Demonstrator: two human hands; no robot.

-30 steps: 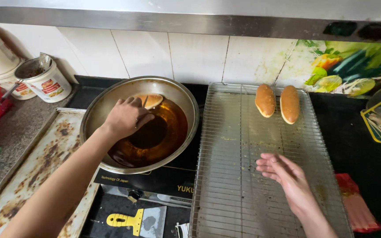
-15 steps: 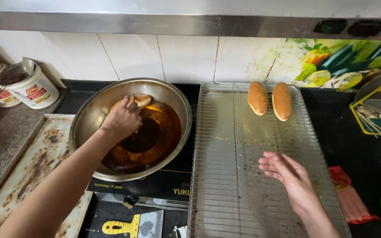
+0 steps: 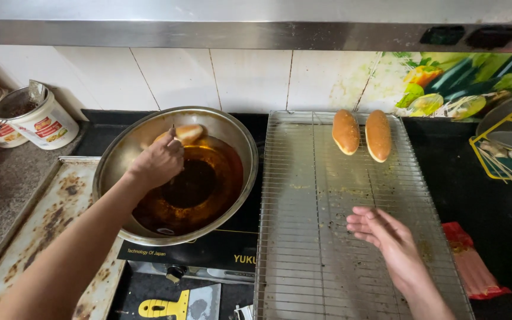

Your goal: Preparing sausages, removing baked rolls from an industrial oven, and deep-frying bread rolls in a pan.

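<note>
My left hand (image 3: 158, 161) is over the big metal pan (image 3: 120, 155), which holds dark amber oil (image 3: 200, 184) and sits on a black cooktop (image 3: 208, 252) on the left side of the scene. The fingers are closed in a narrow grip around something thin that points at a golden bun (image 3: 186, 131) lying at the far edge of the oil, against the pan wall; whether that thin thing is a stick or tongs I cannot tell, and I cannot tell if it touches the bun.

My right hand (image 3: 386, 237) holds nothing. It hovers palm-up, fingers loosely spread in a wide grip, above the near right part of the wire rack (image 3: 303, 225), which lies just right of the pan. Two fried buns (image 3: 362, 133) rest side by side at the far end of that rack, well apart from my right hand.

Left of the pan, a stained baking tray (image 3: 37, 225) lies on the worktop. At the far left stands a white tub (image 3: 45, 121) with a small strainer on top. Near the bottom edge, a yellow-handled scraper (image 3: 167, 308) lies in front of the cooktop. A red packet (image 3: 472, 266) lies right of the rack.
</note>
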